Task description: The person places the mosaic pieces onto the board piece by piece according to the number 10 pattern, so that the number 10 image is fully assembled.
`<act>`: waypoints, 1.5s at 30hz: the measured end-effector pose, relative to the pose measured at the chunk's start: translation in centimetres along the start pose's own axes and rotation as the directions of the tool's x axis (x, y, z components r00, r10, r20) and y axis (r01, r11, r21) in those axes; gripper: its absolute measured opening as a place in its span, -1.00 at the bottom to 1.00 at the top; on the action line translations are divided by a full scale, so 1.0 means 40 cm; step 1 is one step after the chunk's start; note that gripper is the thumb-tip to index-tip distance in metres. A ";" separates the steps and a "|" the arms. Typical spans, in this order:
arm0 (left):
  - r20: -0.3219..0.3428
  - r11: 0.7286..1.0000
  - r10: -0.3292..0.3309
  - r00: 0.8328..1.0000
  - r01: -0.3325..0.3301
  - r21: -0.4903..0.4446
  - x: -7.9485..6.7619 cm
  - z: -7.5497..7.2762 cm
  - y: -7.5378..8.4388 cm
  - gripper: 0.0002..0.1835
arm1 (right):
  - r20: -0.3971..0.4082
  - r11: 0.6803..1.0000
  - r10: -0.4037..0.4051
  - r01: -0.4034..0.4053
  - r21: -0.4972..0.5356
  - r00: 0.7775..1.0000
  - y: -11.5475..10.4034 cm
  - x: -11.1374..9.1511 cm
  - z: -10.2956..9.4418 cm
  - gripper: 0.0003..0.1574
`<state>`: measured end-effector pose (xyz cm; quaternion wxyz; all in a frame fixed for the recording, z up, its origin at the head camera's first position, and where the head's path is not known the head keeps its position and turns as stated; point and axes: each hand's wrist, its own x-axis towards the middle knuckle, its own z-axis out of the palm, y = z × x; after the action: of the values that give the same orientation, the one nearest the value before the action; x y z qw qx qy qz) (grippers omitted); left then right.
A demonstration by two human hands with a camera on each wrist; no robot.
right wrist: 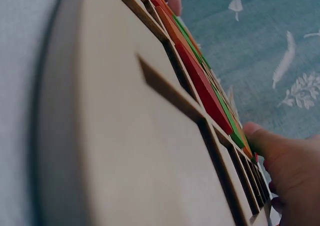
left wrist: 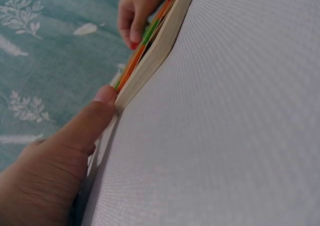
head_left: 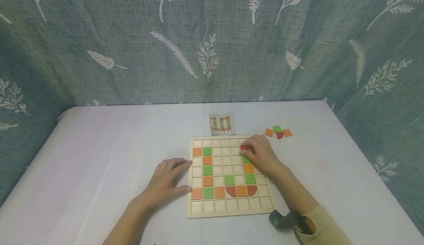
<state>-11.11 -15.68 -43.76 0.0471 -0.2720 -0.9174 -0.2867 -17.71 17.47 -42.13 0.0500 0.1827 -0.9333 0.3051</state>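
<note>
A wooden grid board (head_left: 232,213) lies on the table with orange, green and red tiles set in many of its squares. At its upper right, my right hand (head_left: 264,156) pinches a red tile (head_left: 244,148) between thumb and fingers, just above a green tile (head_left: 246,159) in the same column. In the left wrist view, a bit of red shows at the right fingertips. My left hand (head_left: 165,177) rests by the board's left side, fingers spread and loosely bent, thumb and fingertips touching the edge. Two red tiles with rounded corners (head_left: 230,191) sit in the lower filled row.
Behind the board stands a small pattern card (head_left: 222,123) printed with a coloured grid. Loose tiles lie right of it: two orange, a green tile (head_left: 277,129) and a red one. A dark wrist device (head_left: 283,220) is strapped at the right sleeve. Leaf-patterned curtain (head_left: 205,53) surrounds the white table.
</note>
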 end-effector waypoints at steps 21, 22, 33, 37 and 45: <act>0.006 1.000 -0.019 1.000 0.019 -0.004 -0.004 -0.001 0.001 -0.22 | -0.015 0.978 0.146 -0.142 0.155 0.989 0.015 0.002 -0.005 -0.59; 0.008 1.000 -0.021 1.000 0.021 -0.008 -0.004 -0.002 0.001 -0.21 | -0.015 0.974 0.163 -0.159 0.162 0.986 0.018 0.003 -0.006 -0.58; 0.012 1.000 -0.004 1.000 0.004 -0.006 0.003 0.000 0.001 -0.22 | -0.078 0.926 0.345 -0.326 0.188 0.935 0.067 0.006 -0.059 -0.47; 0.008 1.000 -0.002 1.000 0.002 -0.002 0.002 -0.001 0.001 -0.23 | -0.147 0.928 0.360 -0.337 0.158 0.921 0.105 0.006 -0.076 -0.48; 0.004 1.000 -0.003 1.000 0.003 -0.008 0.002 0.000 0.002 -0.22 | -0.222 0.913 0.399 -0.408 0.004 0.890 0.157 0.000 -0.087 -0.46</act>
<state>-11.12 -15.60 -43.72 0.0436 -0.2712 -0.9168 -0.2898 -20.11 24.20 -42.75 0.0916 -0.0509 -0.9460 0.3068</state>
